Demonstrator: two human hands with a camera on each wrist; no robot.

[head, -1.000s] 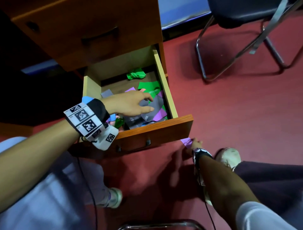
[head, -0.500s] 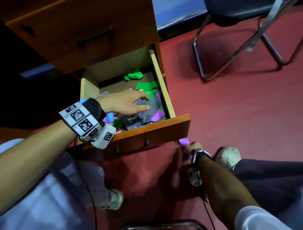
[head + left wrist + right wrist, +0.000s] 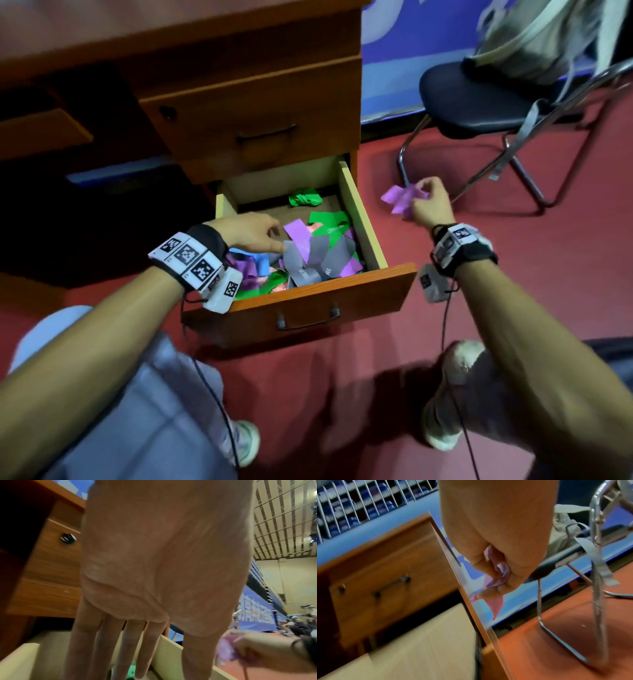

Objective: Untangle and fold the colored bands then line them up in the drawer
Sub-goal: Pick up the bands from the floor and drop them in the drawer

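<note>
now right hand (image 3: 428,205) raised, purple band (image 3: 399,198) lifted

open wooden drawer (image 3: 363,219): open from above, centre frame | closed brown upper drawer (image 3: 253,113) overhangs its rear | tangled coloured bands (image 3: 308,253) fill the front | black metal-legged chair (image 3: 479,102) upper right

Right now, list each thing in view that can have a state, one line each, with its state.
bottom drawer: pulled open, bands inside.
upper drawer: closed.
pile of bands: tangled, unfolded, in the bottom drawer.
green band: bunched up, alone at the drawer's back.
purple band: crumpled, held up outside the drawer.
right hand: grips the purple band.
left hand: over the pile, fingertips at a grey band; grip unclear.
</note>
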